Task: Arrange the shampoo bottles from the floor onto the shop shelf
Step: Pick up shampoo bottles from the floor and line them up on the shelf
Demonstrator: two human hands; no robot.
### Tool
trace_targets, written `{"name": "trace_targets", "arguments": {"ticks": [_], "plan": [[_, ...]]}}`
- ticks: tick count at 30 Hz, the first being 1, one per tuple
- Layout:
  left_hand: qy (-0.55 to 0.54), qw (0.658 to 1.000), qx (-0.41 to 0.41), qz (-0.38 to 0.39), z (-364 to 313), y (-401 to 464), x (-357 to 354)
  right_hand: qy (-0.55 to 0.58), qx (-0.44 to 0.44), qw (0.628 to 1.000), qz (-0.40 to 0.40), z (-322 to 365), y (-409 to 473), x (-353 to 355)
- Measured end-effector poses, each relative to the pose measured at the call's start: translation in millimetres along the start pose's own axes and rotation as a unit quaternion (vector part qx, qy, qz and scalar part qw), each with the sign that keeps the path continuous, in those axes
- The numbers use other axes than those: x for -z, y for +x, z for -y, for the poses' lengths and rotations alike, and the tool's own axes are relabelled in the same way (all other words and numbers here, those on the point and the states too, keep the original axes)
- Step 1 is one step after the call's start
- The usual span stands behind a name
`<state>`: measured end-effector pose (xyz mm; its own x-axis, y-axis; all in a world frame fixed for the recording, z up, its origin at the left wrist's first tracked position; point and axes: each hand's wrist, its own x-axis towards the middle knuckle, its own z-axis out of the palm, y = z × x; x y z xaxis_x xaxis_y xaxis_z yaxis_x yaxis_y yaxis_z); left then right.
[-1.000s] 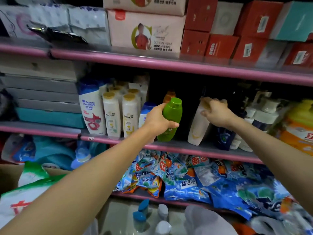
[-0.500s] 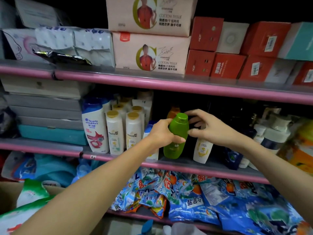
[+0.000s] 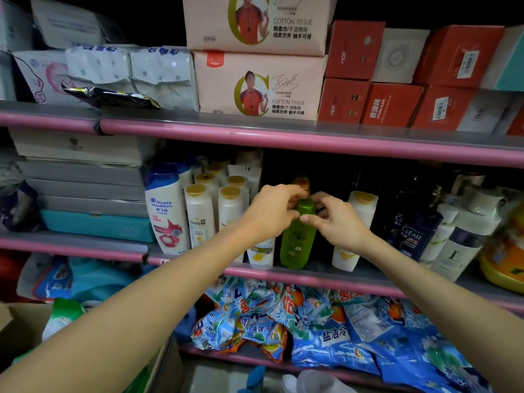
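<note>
Green shampoo bottle stands upright on the middle shelf, just right of the white Pantene bottles, with left hand and right hand pinching, it seems, its cap from both sides.

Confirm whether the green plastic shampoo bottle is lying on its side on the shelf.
No, the green plastic shampoo bottle stands upright on the pink-edged shelf.

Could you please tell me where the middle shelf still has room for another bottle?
A dark gap lies between the green plastic shampoo bottle and the white gold-capped bottle on its right. Left, the white Pantene bottles stand tightly packed; right, the dark Clear bottles crowd together.
</note>
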<state>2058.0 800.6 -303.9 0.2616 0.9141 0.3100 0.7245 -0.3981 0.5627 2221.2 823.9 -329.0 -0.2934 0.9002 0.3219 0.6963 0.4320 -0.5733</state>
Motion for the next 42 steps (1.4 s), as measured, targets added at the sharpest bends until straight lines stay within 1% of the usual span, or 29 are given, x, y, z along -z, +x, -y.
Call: {"name": "trace_targets", "arguments": {"ticks": [3, 6, 11, 14, 17, 22, 23, 25, 27, 29, 32, 33, 35, 37, 39, 42], "plan": [[0.082, 0.996, -0.011, 0.038, 3.1, -2.1, -0.4, -0.006, -0.003, 1.0, 0.018, -4.1, 0.3, -10.2], [0.075, 0.995, 0.009, 0.061, 4.9, -4.8, 1.8, 0.001, -0.01, 1.0, 0.027, -6.2, 2.1, -13.4], [0.06, 0.996, 0.025, 0.058, 3.3, -3.0, 6.2, -0.004, -0.008, 0.998, 0.066, -6.8, 8.4, -10.1], [0.057, 0.996, 0.027, 0.06, 3.9, -3.6, 6.9, -0.001, -0.012, 0.998, 0.069, -5.4, 8.7, -9.2], [0.054, 0.997, 0.017, 0.046, 2.3, -5.5, 9.4, 0.003, -0.019, 0.998, 0.063, -4.6, 8.5, -8.7], [0.049, 0.999, -0.019, -0.003, 0.2, -7.6, 32.2, 0.003, -0.041, 0.996, 0.081, 0.3, 5.5, 6.2], [0.048, 0.999, -0.02, -0.013, 2.8, -7.2, 41.9, 0.008, -0.042, 0.996, 0.073, 1.5, 3.9, 11.1], [0.06, 0.998, -0.02, -0.032, 12.3, -7.8, 64.0, 0.006, -0.038, 0.999, 0.033, 4.4, 0.0, 21.9], [0.092, 0.995, -0.011, -0.048, 25.9, -8.8, 81.2, -0.015, -0.036, 0.999, -0.014, 6.3, -3.5, 33.2], [0.122, 0.991, 0.012, -0.048, 41.0, -10.1, 90.2, -0.036, -0.037, 0.998, -0.046, 8.8, -4.7, 41.0], [0.195, 0.98, 0.032, -0.008, 60.5, -13.6, 87.3, -0.071, -0.037, 0.995, -0.065, 14.2, -4.0, 44.6], [0.219, 0.975, 0.03, 0.006, 65.1, -14.5, 83.8, -0.106, -0.036, 0.991, -0.069, 15.4, -3.9, 45.0], [0.279, 0.96, 0.019, 0.019, 71.6, -15.2, 75.6, -0.212, -0.047, 0.974, -0.067, 14.2, -5.3, 46.6], [0.358, 0.933, 0.0, 0.017, 74.2, -14.4, 67.6, -0.281, -0.067, 0.956, -0.061, 8.8, -8.9, 48.4], [0.405, 0.914, -0.008, 0.02, 74.1, -12.8, 60.8, -0.284, -0.089, 0.953, -0.059, 1.4, -12.8, 49.7], [0.416, 0.909, 0.001, 0.026, 73.4, -10.7, 54.8, -0.265, -0.115, 0.956, -0.059, -8.4, -17.4, 51.1]]}}
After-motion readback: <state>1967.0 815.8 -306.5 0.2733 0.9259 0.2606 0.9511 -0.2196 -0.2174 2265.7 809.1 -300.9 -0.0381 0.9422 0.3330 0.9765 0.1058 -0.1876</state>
